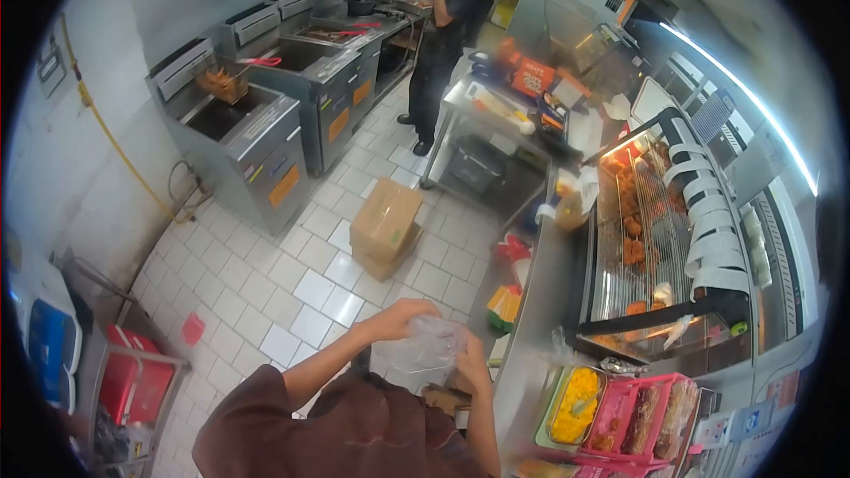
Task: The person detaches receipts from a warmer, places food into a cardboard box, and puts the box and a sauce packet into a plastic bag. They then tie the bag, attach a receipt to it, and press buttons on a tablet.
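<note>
A clear plastic bag hangs in front of my brown shirt, stretched between my two hands. My left hand has its fingers closed on the bag's upper left edge. On the opposite side, my right hand grips the bag's right edge, its fingers partly hidden by the plastic. Through the thin film I cannot make out any contents. Below and beyond the bag, a cardboard box sits on the tiled floor.
Deep fryers line the left wall, one with a raised basket. Another person stands near the far fryers. To my right are a steel counter, a heated display case with fried food, and a tray of yellow food.
</note>
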`<state>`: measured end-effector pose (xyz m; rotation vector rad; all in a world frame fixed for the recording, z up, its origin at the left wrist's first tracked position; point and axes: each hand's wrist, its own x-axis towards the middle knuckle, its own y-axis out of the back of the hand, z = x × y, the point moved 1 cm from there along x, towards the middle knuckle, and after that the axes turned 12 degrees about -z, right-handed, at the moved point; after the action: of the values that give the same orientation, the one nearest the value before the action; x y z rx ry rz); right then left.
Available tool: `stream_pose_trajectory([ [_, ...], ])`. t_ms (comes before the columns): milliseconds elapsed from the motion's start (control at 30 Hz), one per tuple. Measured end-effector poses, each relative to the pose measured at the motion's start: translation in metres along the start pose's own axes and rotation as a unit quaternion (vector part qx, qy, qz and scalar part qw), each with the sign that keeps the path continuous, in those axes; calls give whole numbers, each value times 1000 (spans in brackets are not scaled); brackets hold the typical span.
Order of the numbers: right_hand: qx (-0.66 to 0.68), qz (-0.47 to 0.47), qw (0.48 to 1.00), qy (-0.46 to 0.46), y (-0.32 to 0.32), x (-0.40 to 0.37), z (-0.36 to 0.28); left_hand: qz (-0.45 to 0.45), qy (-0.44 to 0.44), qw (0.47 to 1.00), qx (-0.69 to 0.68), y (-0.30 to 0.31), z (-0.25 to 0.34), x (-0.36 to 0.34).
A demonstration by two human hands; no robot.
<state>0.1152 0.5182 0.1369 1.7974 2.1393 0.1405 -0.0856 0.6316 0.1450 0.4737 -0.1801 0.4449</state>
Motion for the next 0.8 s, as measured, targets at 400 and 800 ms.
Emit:
stream_pose_trajectory([
  [400, -291, 83, 948, 100, 122, 201, -51, 313, 152, 935, 72, 123, -73, 122],
  [800, -143, 117, 981, 58, 257, 385, -14, 414, 87, 896, 135, 201, -162, 294],
])
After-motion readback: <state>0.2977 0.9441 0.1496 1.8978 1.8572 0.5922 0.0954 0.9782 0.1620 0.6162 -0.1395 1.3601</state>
